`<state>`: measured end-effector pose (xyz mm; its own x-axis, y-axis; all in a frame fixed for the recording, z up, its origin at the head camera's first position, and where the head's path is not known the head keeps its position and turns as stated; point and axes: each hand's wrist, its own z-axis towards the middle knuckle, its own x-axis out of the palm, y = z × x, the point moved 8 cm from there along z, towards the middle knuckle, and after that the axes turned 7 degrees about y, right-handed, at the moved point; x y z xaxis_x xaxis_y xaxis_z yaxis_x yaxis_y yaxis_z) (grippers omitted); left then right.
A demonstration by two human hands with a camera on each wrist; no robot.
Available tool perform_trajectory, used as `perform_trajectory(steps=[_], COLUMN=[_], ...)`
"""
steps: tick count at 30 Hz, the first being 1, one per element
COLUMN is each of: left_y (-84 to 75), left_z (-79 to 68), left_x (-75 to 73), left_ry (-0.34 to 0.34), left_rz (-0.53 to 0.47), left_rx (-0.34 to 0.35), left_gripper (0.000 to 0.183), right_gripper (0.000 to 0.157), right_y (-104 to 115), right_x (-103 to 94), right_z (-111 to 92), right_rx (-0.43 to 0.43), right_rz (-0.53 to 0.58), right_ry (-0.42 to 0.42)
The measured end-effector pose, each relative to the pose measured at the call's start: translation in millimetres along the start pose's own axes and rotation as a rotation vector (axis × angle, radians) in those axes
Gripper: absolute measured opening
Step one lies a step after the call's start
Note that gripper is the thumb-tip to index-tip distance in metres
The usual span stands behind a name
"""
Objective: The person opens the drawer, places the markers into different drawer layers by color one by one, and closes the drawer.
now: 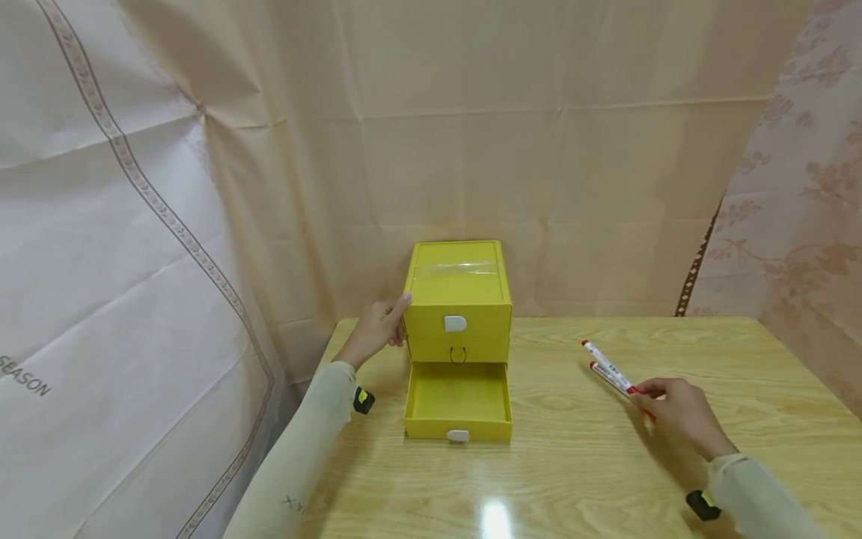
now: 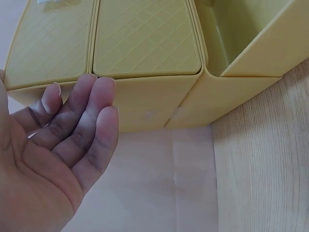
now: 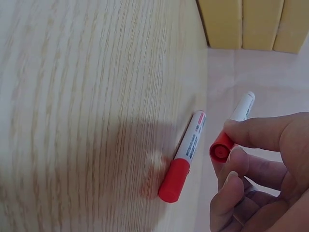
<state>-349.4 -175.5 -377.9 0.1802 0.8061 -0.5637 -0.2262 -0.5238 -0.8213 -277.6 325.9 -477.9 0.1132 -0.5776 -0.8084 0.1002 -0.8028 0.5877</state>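
A yellow drawer box (image 1: pixel 459 292) stands on the table with its lowest drawer (image 1: pixel 458 404) pulled out. My left hand (image 1: pixel 377 329) rests against the box's left side, thumb at the upper front corner. In the left wrist view, the loosely bent fingers (image 2: pixel 99 123) touch the edge beside the upper drawer fronts. To the right, my right hand (image 1: pixel 683 412) pinches a white marker (image 3: pixel 244 107) by its red cap, between thumb and fingers, tilted over the table. A second red-capped marker (image 3: pixel 178 166) lies on the wood just beside it.
The wooden table (image 1: pixel 572 471) meets a beige cloth (image 1: pixel 458 150) hanging behind the box. Pale sheeting (image 1: pixel 121 284) hangs along the left, and a flowered cloth (image 1: pixel 808 224) along the right. The open drawer juts toward the front of the table.
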Motion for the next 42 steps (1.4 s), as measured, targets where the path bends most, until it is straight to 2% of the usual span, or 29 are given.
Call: perform_trajectory(steps=[13, 22, 27, 42], left_y=[-2.6, -0.4, -0.9, -0.9], left_z=[0.2, -1.6, -1.3, -1.7], left_x=[-0.5, 0.1, 0.2, -0.2], left_ry=[-0.012, -0.011, -0.013, -0.015], left_rz=[-0.001, -0.014, -0.004, -0.009], left_rx=[-0.006, -0.008, -0.004, 0.005], left_gripper=[0.081, 0.079, 0.079, 0.078], right_gripper=[0.021, 0.022, 0.019, 0.012], right_y=[13.3, 21.3, 26.2, 47.1], right_x=[3.5, 9.6, 10.9, 14.7], right_z=[-2.9, -5.3, -5.3, -9.5], right_rx=[-0.064, -0.059, -0.095, -0.163], right_rz=[-0.021, -0.013, -0.042, -0.024], right_ry=[-0.022, -0.017, -0.032, -0.04])
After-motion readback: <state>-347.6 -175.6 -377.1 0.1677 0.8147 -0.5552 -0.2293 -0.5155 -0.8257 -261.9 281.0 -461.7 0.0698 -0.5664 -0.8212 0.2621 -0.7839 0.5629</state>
